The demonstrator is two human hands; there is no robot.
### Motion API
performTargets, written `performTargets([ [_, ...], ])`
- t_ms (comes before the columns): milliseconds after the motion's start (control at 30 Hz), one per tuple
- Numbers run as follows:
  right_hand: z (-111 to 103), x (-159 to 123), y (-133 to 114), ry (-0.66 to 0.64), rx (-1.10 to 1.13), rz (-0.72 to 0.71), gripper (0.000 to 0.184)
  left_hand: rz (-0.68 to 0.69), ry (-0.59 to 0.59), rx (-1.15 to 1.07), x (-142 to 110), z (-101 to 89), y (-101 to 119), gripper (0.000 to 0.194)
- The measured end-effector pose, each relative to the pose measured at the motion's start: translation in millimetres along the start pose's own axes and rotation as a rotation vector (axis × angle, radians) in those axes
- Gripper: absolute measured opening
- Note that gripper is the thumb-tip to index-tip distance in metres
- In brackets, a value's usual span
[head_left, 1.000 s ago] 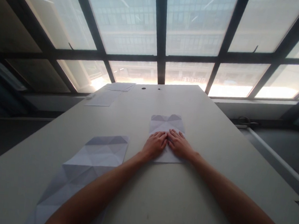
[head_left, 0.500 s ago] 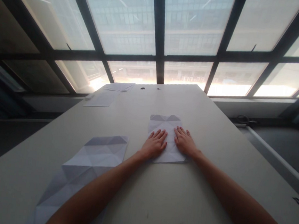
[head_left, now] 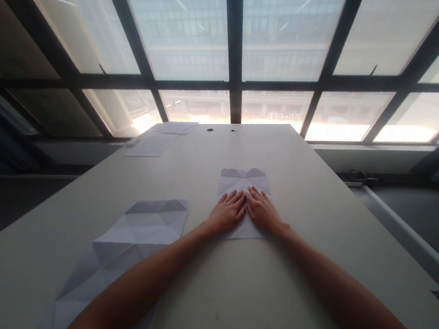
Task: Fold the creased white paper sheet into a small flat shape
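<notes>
A creased white sheet of paper [head_left: 244,181] lies flat in the middle of the long pale table [head_left: 308,203]. My left hand [head_left: 227,214] and my right hand [head_left: 262,212] both press palm-down on its near half, fingers spread and fingertips almost touching at the sheet's centre. Neither hand grips anything. The paper's near edge is partly hidden under my palms.
A larger sheet with triangular crease lines [head_left: 119,253] lies at the near left, under my left forearm. More flat sheets [head_left: 150,145] sit at the far left corner, close to two small dark holes [head_left: 210,130] in the tabletop. Big windows rise behind the table's far end.
My hands spread apart across the sheet half a second ago; now they have slid back together at its centre, as one second ago.
</notes>
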State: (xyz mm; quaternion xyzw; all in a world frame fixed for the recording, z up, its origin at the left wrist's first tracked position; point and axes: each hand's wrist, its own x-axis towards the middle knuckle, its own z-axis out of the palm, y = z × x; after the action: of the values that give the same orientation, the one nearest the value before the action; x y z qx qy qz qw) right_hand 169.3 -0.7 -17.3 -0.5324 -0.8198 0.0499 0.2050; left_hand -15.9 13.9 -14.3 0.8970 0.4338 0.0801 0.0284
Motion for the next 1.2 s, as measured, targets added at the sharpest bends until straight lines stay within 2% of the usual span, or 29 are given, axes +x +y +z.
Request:
performTargets([
  [100,3,-1,-2,-0.081,-0.024,0.036,0.057,-0.004,-0.009,0.000,0,0.8,0,0.058],
  [233,2,0,-2,-0.090,-0.050,0.062,0.056,-0.007,-0.010,-0.001,1,1.9,-2,0.058],
  [333,2,0,-1,-0.054,-0.082,0.144,0.055,-0.003,-0.003,0.003,1,2.5,-3,0.058],
  [533,-1,-1,15,0.079,-0.147,0.433,0.055,-0.003,-0.018,0.012,0,0.7,-2,0.057],
  [700,-8,-2,29,0.156,-0.181,0.514,0.049,-0.008,-0.025,0.009,1,-0.5,-1,0.057],
  [800,-10,-1,25,0.230,-0.194,0.448,0.050,-0.015,-0.026,0.007,0,-1.2,-1,0.057],
  [867,-9,0,18,0.238,-0.160,0.306,0.051,-0.012,-0.023,0.004,0,-1.7,0,0.057],
  [933,-6,0,10,0.172,-0.100,0.147,0.051,-0.008,-0.016,0.000,-1,-1.7,0,0.056],
  [1000,-1,0,3,0.061,-0.052,0.050,0.052,-0.005,-0.007,-0.003,-1,-1.1,0,0.057],
  [1100,3,0,0,-0.061,-0.032,0.050,0.056,-0.002,-0.004,-0.006,0,0.6,-1,0.057],
  [1200,4,0,2,-0.086,-0.046,0.107,0.059,0.004,-0.008,-0.007,0,1.7,-2,0.056],
])
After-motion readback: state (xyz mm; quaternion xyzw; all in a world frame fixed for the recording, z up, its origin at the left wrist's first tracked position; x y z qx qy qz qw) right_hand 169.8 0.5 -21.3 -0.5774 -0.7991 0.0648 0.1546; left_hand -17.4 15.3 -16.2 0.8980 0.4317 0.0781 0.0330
